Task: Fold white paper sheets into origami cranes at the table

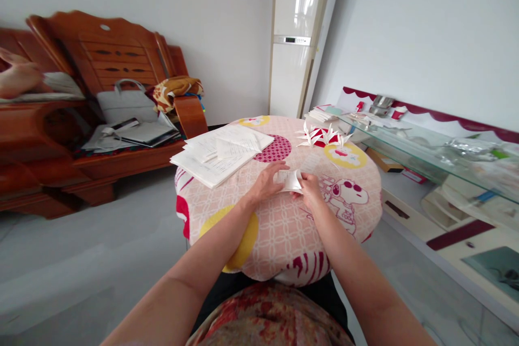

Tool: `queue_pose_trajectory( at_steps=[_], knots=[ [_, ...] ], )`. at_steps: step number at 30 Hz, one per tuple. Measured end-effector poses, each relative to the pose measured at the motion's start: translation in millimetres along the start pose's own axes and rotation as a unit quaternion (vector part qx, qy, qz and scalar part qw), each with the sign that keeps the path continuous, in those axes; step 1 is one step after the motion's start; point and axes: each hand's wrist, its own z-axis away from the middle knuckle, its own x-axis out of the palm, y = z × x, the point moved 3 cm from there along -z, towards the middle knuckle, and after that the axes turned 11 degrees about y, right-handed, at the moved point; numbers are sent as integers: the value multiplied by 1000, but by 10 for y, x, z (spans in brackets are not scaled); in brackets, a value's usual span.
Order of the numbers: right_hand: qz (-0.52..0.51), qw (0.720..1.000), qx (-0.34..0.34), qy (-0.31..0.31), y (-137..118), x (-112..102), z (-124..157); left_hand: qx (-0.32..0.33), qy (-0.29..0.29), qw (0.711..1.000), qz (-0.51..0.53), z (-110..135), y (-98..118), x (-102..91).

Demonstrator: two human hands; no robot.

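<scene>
Between my two hands is a small folded piece of white paper (290,180), held just above the round table's patterned cloth (279,227). My left hand (268,181) grips its left side, fingers curled over it. My right hand (308,189) pinches the right edge, where the paper bends up. To the left of my hands lies a stack of written paper sheets (219,159), with some loose sheets on top. Several folded white paper cranes (324,135) stand at the table's far right. A small flat paper slip (310,162) lies just beyond my right hand.
A glass-topped cabinet (430,146) with clutter runs along the right, close to the table. At left stands a wooden sofa (117,54) holding a grey bag (127,102) and papers. Another person's bare foot (20,78) rests there. A tall air conditioner (294,38) stands behind.
</scene>
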Motion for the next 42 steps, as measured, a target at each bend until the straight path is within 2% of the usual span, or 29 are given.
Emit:
queue_pose_trajectory(
  at_steps=[2, 7, 10, 16, 21, 24, 28, 33, 35, 37, 40, 42],
  knots=[
    [3, 1000, -7, 12, 12, -5, -14, 29, -14, 999, -26, 8, 106, 42],
    [11, 999, -31, 19, 31, -15, -22, 52, -45, 994, -88, 48, 269, 132],
    [11, 999, -48, 18, 30, -16, -12, 62, -61, 991, -101, 67, 286, 155],
    [10, 998, -56, 16, 46, -19, -22, 45, -54, 986, -152, 114, 258, 194],
    [17, 994, -100, 36, 63, -43, -68, 59, -63, 979, -185, 137, 299, 252],
    [11, 996, -83, 28, 70, -32, -68, 60, -65, 976, -198, 138, 304, 272],
    [27, 998, -47, 11, 47, -21, -32, 44, -17, 988, -149, 120, 296, 214],
    [144, 989, -44, -11, 4, -22, -12, -58, 102, 987, -112, 41, 184, 13],
    [213, 975, -55, -13, -8, -18, -23, -105, 118, 979, -130, 10, 112, -48],
    [296, 950, -101, -11, -36, -10, -35, -146, 104, 973, -149, -12, 41, -76],
    [428, 878, -213, 8, -102, -8, -26, -191, 70, 965, -167, -22, -40, -82],
    [491, 835, -248, 18, -126, -24, -2, -210, 57, 961, -173, -19, -72, -78]
  ],
)
